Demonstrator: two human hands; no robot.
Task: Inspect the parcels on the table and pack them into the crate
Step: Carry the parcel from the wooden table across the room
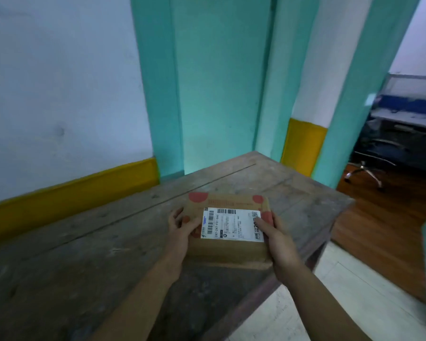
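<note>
A brown cardboard parcel (228, 251) with red dots and a white shipping label (231, 223) lies on the worn wooden table (84, 254), near its right edge. My left hand (181, 228) grips the parcel's left side, thumb on top and fingers round the edge. My right hand (276, 236) grips its right side, with the thumb lying over the label's right end. No crate is in view.
The table's far corner butts against a teal pillar (219, 94) and a white wall with a yellow base strip (71, 193). To the right the floor drops away: pale tiles, then wooden boards, with an office chair (369, 166) and desks beyond a doorway.
</note>
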